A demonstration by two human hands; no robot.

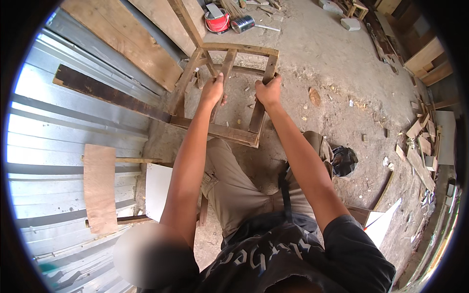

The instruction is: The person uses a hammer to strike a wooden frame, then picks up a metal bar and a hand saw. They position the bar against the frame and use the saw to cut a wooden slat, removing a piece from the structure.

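Both hands grip a wooden frame [222, 93] held out over the dirt floor [337, 68], the left hand [213, 91] closed around one upright slat and the right hand [268, 91] closed around the slat just beside it.

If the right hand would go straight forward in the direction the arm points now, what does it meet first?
The right hand already grips a slat of the wooden frame. Straight on, it probably meets the frame's top rail first, with bare dirt ground beyond it; depth is hard to judge.
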